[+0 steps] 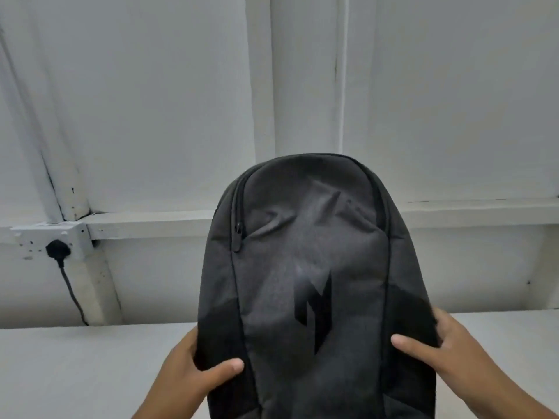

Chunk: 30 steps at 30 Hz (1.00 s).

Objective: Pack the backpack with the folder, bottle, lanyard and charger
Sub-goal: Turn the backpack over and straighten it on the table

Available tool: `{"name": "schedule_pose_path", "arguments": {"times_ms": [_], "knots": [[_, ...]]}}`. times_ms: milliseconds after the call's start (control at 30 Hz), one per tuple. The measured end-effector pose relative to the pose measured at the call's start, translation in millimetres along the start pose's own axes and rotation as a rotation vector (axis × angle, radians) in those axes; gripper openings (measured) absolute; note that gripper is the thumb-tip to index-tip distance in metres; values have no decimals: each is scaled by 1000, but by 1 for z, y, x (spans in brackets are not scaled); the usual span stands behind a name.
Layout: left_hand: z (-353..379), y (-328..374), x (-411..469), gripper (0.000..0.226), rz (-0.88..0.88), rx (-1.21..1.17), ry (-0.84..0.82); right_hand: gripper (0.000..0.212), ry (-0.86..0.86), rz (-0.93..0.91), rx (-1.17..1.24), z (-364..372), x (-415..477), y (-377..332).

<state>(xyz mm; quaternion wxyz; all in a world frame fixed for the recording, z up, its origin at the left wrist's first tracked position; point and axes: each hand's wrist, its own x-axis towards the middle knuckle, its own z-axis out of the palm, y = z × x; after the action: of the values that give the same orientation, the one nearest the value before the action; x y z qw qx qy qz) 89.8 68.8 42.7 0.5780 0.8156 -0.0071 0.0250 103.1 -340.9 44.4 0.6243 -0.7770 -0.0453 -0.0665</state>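
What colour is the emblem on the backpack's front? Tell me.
Glossy black emblem on the dark grey backpack; head view.

dark grey backpack, black logo

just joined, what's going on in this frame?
A person holds a dark grey backpack upright in front of them. The left hand and the right hand grip its two sides, thumbs on the front panel. It is over a white table. The zip looks closed, with the zip pull on the left side. No folder, bottle, lanyard or charger is in view, so what is packed cannot be told.
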Motion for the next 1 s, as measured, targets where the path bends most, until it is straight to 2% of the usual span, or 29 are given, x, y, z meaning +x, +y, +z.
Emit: {"name": "schedule_pose_path", "arguments": {"times_ms": [33, 167, 233, 300, 467, 567, 667, 833, 1000], "knots": [[4, 2, 17, 62, 16, -15, 9, 59, 16, 11, 23, 2, 15, -3], [31, -14, 71, 49, -134, 13, 45, 61, 24, 171, 118, 21, 62, 34], [47, -32, 79, 37, -189, 53, 49, 57, 95, 244, 108, 31, 69, 60], [58, -39, 81, 31, -207, 87, 124, 55, 145, 262, 81, 35, 75, 68], [63, -36, 69, 61, -254, 127, 255, 65, 17, 239, 42, 18, 76, 69], [67, -29, 51, 67, -230, 160, 357, 76, -17, 210, -7, 11, 74, 75], [73, -18, 33, 60, -183, 198, 374, 74, -18, 177, -64, 11, 67, 75], [84, 16, -1, 58, -65, 249, 311, 62, 124, 91, -164, 11, 41, 43], [76, 33, -49, 54, 87, 247, 253, 56, 152, -4, -305, 15, -17, 3]]}}
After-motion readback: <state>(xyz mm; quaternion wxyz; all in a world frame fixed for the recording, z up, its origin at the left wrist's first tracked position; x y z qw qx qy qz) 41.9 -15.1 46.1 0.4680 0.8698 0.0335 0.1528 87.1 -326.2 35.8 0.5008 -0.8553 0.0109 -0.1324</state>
